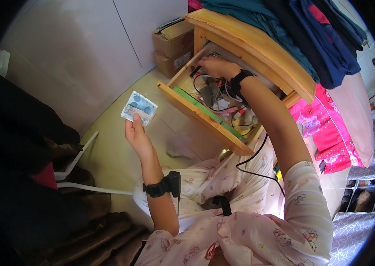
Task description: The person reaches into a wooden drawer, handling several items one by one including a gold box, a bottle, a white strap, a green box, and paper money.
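My left hand [138,133] holds up a small flat plastic packet [139,108] with blue and white print, thumb on its face, left of an open drawer. The wooden drawer [204,123] is pulled out of a pine cabinet [257,40]. Inside it lie tangled cables, clear plastic bags, a dark flat piece [209,94] and a long green box [200,107] along the front. My right hand [214,66] reaches into the drawer's far left corner, beside a short black object [194,71]. Its fingertips are partly hidden, so whether it grips anything does not show.
Two cardboard boxes [174,43] are stacked beside the cabinet, near a pale wall panel. Folded dark clothes [320,43] lie on the cabinet top. Pink bedding [330,133] is at the right. A black cable [257,173] runs past my right arm, and a white metal tube [94,189] stands at left.
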### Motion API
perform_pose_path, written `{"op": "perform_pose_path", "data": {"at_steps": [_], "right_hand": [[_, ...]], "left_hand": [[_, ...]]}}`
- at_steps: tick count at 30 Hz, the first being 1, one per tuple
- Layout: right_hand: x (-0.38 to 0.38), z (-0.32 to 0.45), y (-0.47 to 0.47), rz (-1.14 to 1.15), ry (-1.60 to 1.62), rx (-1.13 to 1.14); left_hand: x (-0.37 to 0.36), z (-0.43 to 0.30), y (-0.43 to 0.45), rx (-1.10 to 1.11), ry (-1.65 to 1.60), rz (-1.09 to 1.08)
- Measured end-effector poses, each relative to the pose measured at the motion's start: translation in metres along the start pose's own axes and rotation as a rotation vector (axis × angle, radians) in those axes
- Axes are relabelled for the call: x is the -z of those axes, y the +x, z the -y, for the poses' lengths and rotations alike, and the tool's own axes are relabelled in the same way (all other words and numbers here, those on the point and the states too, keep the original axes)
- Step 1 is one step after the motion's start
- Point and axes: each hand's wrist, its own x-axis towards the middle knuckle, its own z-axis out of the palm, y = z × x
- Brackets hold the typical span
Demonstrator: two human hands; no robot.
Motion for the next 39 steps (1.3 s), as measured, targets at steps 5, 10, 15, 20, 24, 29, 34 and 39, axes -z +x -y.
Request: {"op": "perform_pose_path", "data": {"at_steps": [5, 10, 15, 20, 24, 29, 34, 39], "right_hand": [[-0.013, -0.005, 0.009, -0.072, -0.188, 0.103], [-0.019, -0.014, 0.009, -0.184, -0.333, 0.118], [-0.003, -0.006, -0.008, -0.054, -0.226, 0.250], [0.009, 0.020, -0.030, 0.133, -0.134, 0.139], [0.005, 0.017, -0.039, 0.221, -0.006, 0.100], [0.022, 0.003, -0.032, 0.098, 0.216, 0.049], [0.019, -0.010, 0.000, 0.019, -0.181, -0.324], [-0.020, -0.038, 0.014, -0.123, -0.177, -0.335]], "left_hand": [[-0.003, 0.005, 0.013, 0.039, -0.037, 0.085], [-0.032, 0.009, 0.037, 0.073, -0.101, 0.241], [-0.034, 0.011, 0.047, 0.073, -0.089, 0.222], [-0.041, 0.004, 0.049, 0.074, -0.081, 0.237], [-0.054, -0.010, 0.054, 0.050, -0.074, 0.320], [-0.050, -0.005, 0.055, 0.061, -0.041, 0.270], [-0.040, 0.005, 0.060, 0.030, -0.095, 0.259], [-0.039, 0.017, 0.057, 0.052, -0.078, 0.248]]}}
